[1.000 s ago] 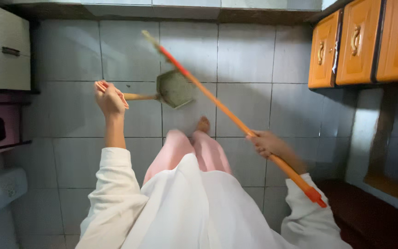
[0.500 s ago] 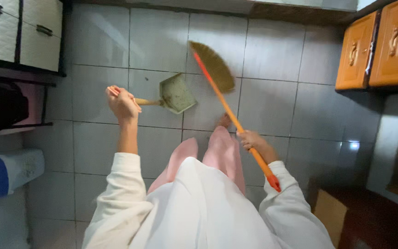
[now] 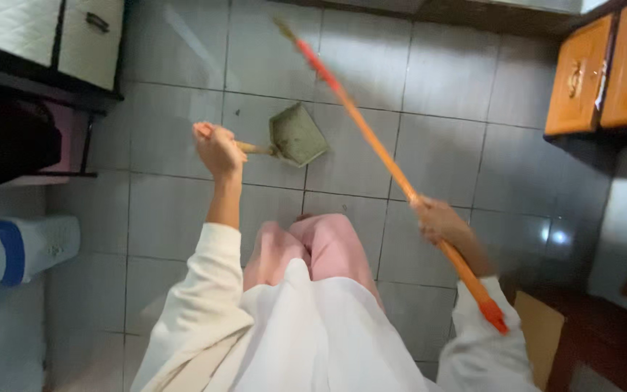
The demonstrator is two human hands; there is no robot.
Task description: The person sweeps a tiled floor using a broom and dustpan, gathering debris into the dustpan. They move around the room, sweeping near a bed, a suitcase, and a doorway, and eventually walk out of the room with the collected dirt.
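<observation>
My left hand (image 3: 217, 149) grips the wooden handle of a greenish dustpan (image 3: 298, 134), which hangs tilted above the grey tiled floor (image 3: 429, 94). My right hand (image 3: 435, 219) is closed around the long orange handle of a broom (image 3: 386, 160). The broom slants from lower right up to the top centre, where its bristle end is blurred and mostly out of frame. The handle passes just right of the dustpan. Pink trousers and a white long-sleeved top fill the lower middle.
Orange cabinet doors (image 3: 604, 72) stand at the upper right, above a dark wooden ledge (image 3: 589, 327). White quilted cabinet fronts (image 3: 52, 33) are at the upper left over a dark shelf. A white and blue container (image 3: 16, 247) sits at the left.
The broom head has swung up and away toward the top of the view. My right hand slid right along the handle. The view shifted, with the dustpan still held out in front.
</observation>
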